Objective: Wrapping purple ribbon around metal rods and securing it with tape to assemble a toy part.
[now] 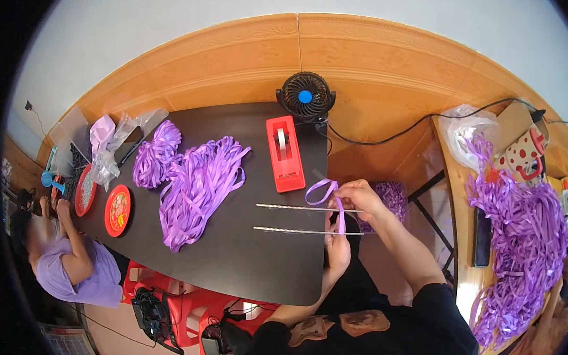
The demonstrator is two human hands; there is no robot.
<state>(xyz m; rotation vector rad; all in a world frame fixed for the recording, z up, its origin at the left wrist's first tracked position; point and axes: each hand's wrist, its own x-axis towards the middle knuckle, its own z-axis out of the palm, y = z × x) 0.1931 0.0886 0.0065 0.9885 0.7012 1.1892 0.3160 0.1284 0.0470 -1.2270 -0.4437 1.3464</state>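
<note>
Two thin metal rods, an upper rod [289, 207] and a lower rod [287, 230], lie parallel over the right end of the dark table. A narrow purple ribbon [341, 214] runs across both near their right ends, and its free end curls in a loop left of my fingers. My right hand [362, 198] is closed in a pinch on the ribbon just above the upper rod. Below the lower rod, my left hand [338, 252] is closed at the ribbon's lower part; its fingertips are partly hidden.
A red tape dispenser [285, 155] and a black fan [305, 96] stand beyond the rods. Purple ribbon bundles [200, 189] and a red plate [118, 210] lie leftward. Another person [77, 263] works at the far left. More ribbon [525, 241] covers the right-hand table.
</note>
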